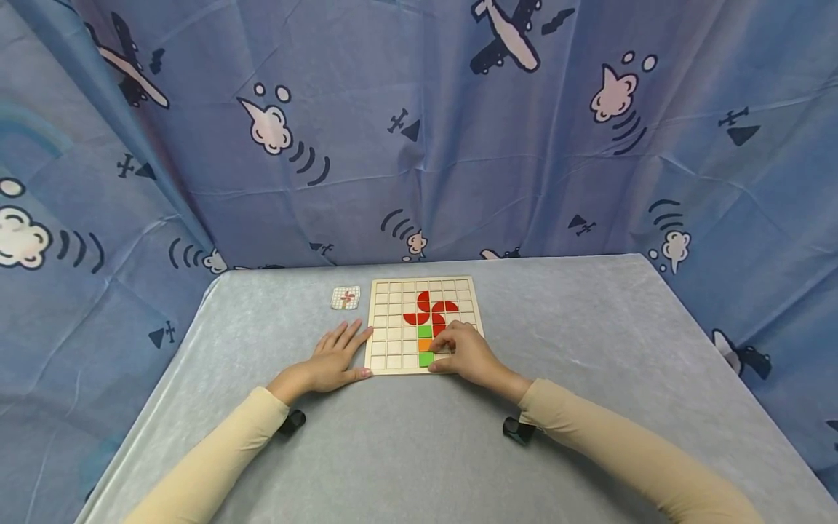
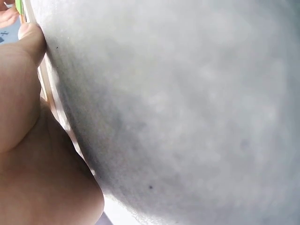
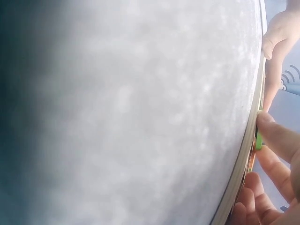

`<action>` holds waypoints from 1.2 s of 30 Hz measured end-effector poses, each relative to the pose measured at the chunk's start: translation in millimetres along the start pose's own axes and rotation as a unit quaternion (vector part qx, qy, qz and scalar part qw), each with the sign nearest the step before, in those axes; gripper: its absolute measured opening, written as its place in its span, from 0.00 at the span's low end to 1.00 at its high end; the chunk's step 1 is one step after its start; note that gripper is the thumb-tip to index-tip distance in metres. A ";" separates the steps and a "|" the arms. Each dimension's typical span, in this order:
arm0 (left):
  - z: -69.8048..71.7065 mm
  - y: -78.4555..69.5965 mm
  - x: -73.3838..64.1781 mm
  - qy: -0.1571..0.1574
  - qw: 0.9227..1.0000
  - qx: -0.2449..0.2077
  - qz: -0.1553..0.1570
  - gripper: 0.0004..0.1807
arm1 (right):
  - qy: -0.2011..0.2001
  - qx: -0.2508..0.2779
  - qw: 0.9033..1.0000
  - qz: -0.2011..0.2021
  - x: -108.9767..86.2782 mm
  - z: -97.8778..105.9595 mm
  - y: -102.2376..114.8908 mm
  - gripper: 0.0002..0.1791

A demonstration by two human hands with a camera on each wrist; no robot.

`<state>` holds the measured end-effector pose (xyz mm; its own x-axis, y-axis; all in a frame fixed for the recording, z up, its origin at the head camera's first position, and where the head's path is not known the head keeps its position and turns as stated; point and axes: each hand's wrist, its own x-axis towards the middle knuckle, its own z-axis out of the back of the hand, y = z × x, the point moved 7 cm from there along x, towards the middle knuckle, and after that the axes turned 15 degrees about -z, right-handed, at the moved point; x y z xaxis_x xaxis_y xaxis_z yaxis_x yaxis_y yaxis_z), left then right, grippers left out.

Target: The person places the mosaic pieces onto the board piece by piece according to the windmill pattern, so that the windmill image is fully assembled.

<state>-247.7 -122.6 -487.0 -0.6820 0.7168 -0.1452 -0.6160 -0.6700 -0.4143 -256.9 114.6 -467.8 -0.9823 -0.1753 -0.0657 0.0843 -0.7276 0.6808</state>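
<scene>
A square wooden grid board [image 1: 386, 327] lies on the table. On it, red curved pieces [image 1: 449, 306] form a pinwheel. Below the pinwheel a green square tile [image 1: 425, 331], an orange tile [image 1: 425, 345] and a lower green tile [image 1: 425, 359] run down one column. My right hand [image 1: 474, 356] pinches the lower green tile between thumb and index finger at the board's near edge; the right wrist view shows that green tile [image 3: 258, 139] between them. Fingers spread, my left hand [image 1: 334, 360] rests on the table, with thumb and index fingertip touching the board's left edge.
A small card [image 1: 345, 298] printed with a grid and a pinwheel pattern lies left of the board. The grey cloth-covered table [image 1: 406, 451] extends around it. Behind and at the sides hangs a blue curtain [image 1: 366, 204] with airplane prints.
</scene>
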 end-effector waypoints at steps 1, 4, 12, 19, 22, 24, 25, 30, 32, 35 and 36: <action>0.6 -0.5 0.0 -0.001 1.000 0.000 -0.001 0.45 | 0.000 0.000 1.000 -0.002 0.1 0.4 0.1 0.17; 1.2 -0.6 -0.4 0.000 1.000 0.003 -0.002 0.45 | 0.002 0.000 1.000 -0.004 0.7 0.6 -0.2 0.17; 2.2 -0.7 -0.1 -0.003 1.000 0.004 -0.003 0.45 | 0.001 0.005 1.000 0.001 1.6 1.4 -0.6 0.16; 1.1 -0.8 -0.1 0.000 1.000 -0.001 -0.007 0.45 | 0.009 0.010 1.000 -0.009 1.8 0.6 -1.5 0.14; 0.8 -1.2 -0.3 -0.003 1.000 -0.008 -0.011 0.45 | 0.010 0.012 1.000 -0.009 1.5 0.0 -1.1 0.14; 0.8 -0.7 -0.5 -0.004 1.000 -0.008 -0.011 0.45 | 0.009 0.014 1.000 -0.008 1.3 -0.4 -0.7 0.13; 0.8 -0.4 -0.7 -0.003 1.000 -0.007 -0.011 0.45 | 0.009 0.015 1.000 -0.008 1.5 -0.8 -1.1 0.13; 0.9 0.5 -1.2 -0.001 1.000 -0.004 -0.005 0.45 | 0.005 0.022 1.000 -0.001 0.9 0.2 -1.3 0.13; 1.0 0.4 -0.8 -0.003 1.000 -0.005 -0.006 0.45 | 0.002 0.028 1.000 0.003 0.3 2.8 -0.3 0.12; 1.5 0.8 0.1 -0.006 1.000 -0.002 -0.007 0.44 | -0.004 0.034 0.999 0.020 -0.4 9.3 1.5 0.11; 1.6 1.0 0.3 -0.007 1.000 -0.002 -0.009 0.44 | -0.005 0.033 0.999 0.026 -0.6 12.0 2.1 0.11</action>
<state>-249.2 -123.3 -486.0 -0.6769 0.7254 -0.1247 -0.6263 -0.6566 -0.4202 -258.1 121.1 -457.6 -0.9784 -0.2055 -0.0218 0.1248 -0.6716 0.7303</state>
